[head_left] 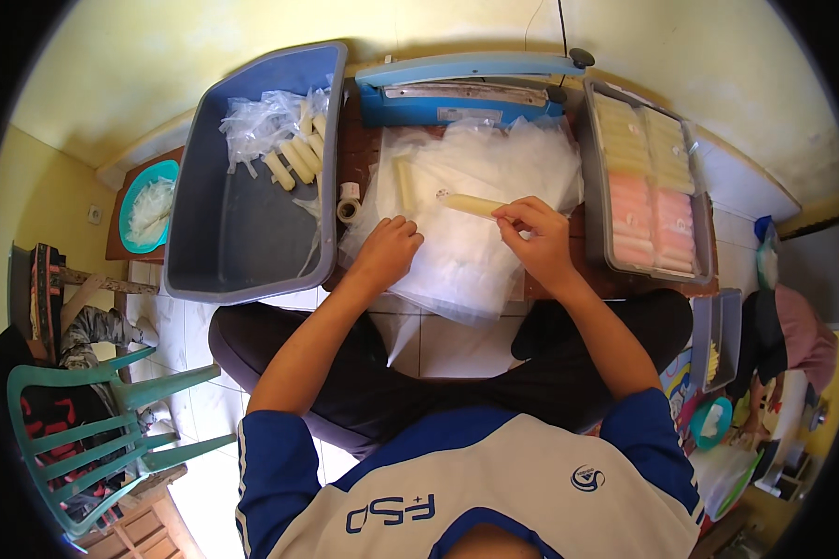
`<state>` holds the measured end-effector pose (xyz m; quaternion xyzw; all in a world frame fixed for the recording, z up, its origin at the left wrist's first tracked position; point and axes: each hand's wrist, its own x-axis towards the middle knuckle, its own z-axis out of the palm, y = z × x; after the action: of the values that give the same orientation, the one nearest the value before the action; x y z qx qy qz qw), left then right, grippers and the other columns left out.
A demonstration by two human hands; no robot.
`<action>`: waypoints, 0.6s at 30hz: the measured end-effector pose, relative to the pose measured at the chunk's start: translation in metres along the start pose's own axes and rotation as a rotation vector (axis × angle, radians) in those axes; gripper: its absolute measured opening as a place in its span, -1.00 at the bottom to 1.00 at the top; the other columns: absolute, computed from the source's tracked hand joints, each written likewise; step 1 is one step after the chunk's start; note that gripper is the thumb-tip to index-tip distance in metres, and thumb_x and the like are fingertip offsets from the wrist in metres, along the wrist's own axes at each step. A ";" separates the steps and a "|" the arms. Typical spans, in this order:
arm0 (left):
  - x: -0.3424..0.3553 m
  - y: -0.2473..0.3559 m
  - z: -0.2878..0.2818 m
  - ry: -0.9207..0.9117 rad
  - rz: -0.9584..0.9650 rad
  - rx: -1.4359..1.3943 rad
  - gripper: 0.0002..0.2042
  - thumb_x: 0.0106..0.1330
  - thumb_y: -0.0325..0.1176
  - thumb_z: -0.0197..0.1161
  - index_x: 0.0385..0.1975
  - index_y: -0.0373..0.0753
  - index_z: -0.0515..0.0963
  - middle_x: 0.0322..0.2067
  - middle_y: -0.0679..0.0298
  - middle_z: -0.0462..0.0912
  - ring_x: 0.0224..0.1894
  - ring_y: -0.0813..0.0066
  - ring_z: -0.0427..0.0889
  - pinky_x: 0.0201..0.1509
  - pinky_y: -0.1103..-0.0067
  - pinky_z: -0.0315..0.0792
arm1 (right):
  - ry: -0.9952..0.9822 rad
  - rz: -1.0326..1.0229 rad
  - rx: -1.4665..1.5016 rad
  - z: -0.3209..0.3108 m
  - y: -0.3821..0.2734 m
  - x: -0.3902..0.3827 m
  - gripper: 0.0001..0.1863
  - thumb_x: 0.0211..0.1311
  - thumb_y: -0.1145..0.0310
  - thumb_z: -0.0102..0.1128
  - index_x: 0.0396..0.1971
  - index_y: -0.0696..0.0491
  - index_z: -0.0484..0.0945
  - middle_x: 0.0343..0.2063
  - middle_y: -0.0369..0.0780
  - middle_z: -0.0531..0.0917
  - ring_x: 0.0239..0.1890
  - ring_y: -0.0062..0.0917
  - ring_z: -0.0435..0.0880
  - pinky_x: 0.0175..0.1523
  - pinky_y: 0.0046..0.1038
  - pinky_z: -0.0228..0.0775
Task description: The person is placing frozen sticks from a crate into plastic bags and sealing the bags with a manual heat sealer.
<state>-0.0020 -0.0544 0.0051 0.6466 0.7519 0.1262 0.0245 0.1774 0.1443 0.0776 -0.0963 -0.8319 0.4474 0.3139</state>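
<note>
My right hand (536, 233) pinches one end of a pale yellow stick in clear plastic wrap (471, 204), its other end pointing left with a small dark mark near it. Beneath it lies a loose pile of clear plastic bags (466, 265) on a low table. A second pale yellow stick (404, 184) rests on the pile, farther left. My left hand (389, 250) is at the pile's left side with its fingers curled; whatever they may hold is hidden. Close by on the left sits a small roll of stickers (349, 205).
A blue bag sealer (466, 88) stands behind the bags. To the left is a grey bin (242, 252) with yellow sticks and plastic; to the right, a grey crate (601, 214) of yellow and pink packs. A green chair (84, 419) stands left; another person (802, 335) is far right.
</note>
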 end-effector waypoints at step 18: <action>-0.002 -0.004 -0.003 0.080 -0.114 -0.019 -0.92 0.10 -0.54 0.25 -0.40 -0.28 0.58 -0.38 0.14 0.56 -0.20 0.14 0.55 -0.08 0.35 0.45 | -0.023 -0.002 0.011 -0.001 0.005 0.000 -0.84 0.08 0.64 0.29 -0.31 0.17 0.71 -0.39 -0.20 0.67 -0.40 -0.57 0.68 -0.32 -0.60 0.58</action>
<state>-0.0059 -0.0569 0.0073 0.5969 0.7867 0.1576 0.0077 0.1776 0.1479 0.0738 -0.0889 -0.8331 0.4526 0.3054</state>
